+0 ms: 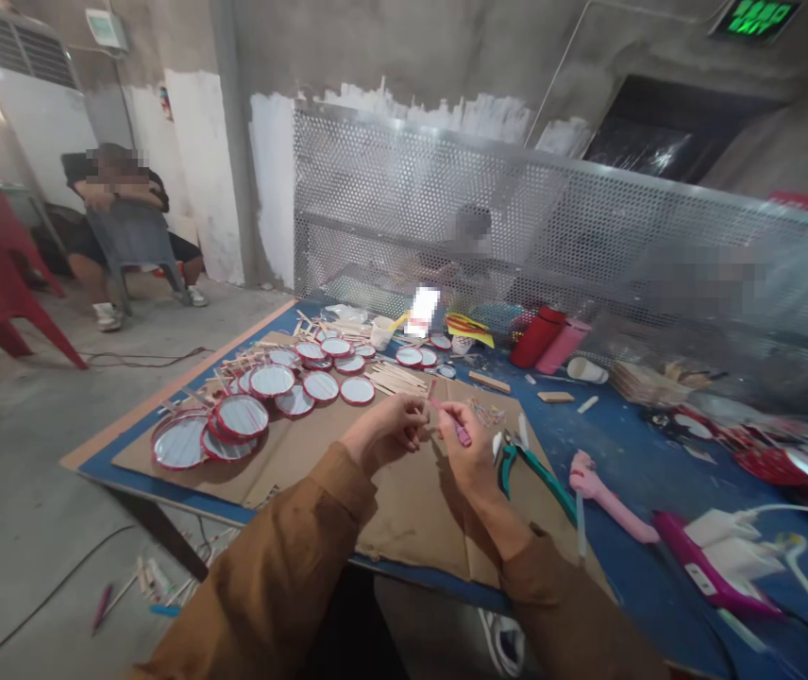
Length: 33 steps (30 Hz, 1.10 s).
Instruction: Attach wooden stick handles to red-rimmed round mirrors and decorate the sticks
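My right hand (473, 449) is closed around a slim pink, pen-like tool (461, 434), its tip pointing up and to the left. Beside it, my left hand (394, 430) has its fingers pinched together; whatever they hold is too small to make out. Both hands are above a brown cardboard sheet (347, 482). Teal-handled pliers (542, 477) lie just right of my right hand. Beyond my hands is a bundle of thin wooden sticks (395, 378). Several round, red-rimmed white drum-like discs (241, 416) are piled to the left.
On the blue table (560, 416) are a pink glue gun (613, 496), a magenta power strip (712, 567) with white chargers, a red bottle (538, 337), a pink bottle (563, 347) and paper cups. A perforated metal screen (390, 208) stands behind. A person (121, 217) sits at left.
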Tool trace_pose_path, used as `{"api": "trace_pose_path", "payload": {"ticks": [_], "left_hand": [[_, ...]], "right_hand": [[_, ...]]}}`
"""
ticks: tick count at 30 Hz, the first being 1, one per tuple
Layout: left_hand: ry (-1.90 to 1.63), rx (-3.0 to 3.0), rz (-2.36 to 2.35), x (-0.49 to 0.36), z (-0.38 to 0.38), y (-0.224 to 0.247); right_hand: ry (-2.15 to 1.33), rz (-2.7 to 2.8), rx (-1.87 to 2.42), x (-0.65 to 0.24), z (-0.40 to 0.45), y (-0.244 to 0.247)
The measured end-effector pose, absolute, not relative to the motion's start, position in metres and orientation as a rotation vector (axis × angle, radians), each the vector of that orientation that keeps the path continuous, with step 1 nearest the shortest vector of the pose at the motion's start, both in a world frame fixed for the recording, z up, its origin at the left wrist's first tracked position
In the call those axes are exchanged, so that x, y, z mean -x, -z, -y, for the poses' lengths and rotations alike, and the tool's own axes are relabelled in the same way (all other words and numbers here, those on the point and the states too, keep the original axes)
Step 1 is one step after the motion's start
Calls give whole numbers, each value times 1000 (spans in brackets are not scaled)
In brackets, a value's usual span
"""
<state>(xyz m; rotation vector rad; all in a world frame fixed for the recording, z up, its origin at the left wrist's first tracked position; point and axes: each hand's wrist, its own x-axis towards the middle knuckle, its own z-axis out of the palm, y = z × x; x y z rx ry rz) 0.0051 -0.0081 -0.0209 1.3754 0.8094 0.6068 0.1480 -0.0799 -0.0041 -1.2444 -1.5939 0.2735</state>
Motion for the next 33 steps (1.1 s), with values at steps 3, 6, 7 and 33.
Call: {"api": "trace_pose_path", "payload": {"ticks": [3,6,7,33], "left_hand": [[-597,-1383,-800,-5,8,19],[-579,-1370,-797,-5,8,18],[-580,-1365,-803,-5,8,17],[-601,-1353,-791,-5,8,17]], "right_hand": [[-251,1601,1230,-148,79,5],[-256,1618,1237,-148,79,5],[-267,1611,1243,-148,80,5],[-251,1613,1243,-150,81,4]]}}
